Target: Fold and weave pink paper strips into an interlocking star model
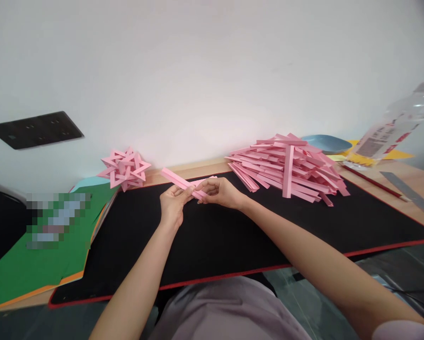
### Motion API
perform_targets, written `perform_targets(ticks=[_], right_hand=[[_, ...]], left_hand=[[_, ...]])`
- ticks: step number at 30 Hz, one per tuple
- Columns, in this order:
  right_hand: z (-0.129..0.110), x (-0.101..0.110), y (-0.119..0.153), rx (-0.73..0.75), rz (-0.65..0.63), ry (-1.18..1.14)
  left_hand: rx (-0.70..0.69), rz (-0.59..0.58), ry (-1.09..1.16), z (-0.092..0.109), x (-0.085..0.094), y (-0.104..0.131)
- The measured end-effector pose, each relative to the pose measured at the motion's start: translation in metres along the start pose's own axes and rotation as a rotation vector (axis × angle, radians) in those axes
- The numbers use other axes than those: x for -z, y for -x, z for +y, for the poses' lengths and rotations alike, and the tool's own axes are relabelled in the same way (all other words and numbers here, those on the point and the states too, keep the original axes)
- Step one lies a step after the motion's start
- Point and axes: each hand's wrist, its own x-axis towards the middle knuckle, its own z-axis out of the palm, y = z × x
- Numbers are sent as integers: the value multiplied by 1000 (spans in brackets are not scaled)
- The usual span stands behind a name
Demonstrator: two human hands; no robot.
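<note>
Both my hands meet above the middle of a black mat, over pink folded paper strips. My left hand (173,200) is closed on a pink paper strip (174,177) that slants up to the left. Fingers of my right hand (221,192) pinch the lower right end of that strip. A second pink strip (210,179) crosses behind, its far end showing above my right fingers; how the two join is hidden. Left of my hands, a pink paper star (125,168) of interlocked strips stands by the wall. A large pile of pink paper strips (297,167) lies to the right.
The black mat (212,245) has a red edge. Green paper sheets (63,255) lie at the left. On the right are a blue dish (327,143), a clear plastic bottle (392,125), a dark red pencil (373,181) and a metal ruler (410,194). A wall stands behind.
</note>
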Motion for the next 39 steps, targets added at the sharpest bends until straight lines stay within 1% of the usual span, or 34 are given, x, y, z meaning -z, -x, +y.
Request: perform_targets(ticks=[9, 19, 24, 31, 35, 39], right_hand=[[11, -5, -2, -22, 73, -24], [10, -5, -2, -9, 99, 37], [9, -6, -3, -6, 117, 49], [7, -6, -3, -6, 115, 32], [6, -5, -3, -26, 86, 10], [5, -4, -2, -11, 47, -12]], left_hand=[[3, 4, -20, -5, 0, 1], [61, 22, 22, -4, 0, 1], [67, 28, 32, -2, -1, 1], [30, 52, 47, -4, -2, 0], [62, 43, 45, -3, -2, 0], [77, 35, 33, -2, -2, 3]])
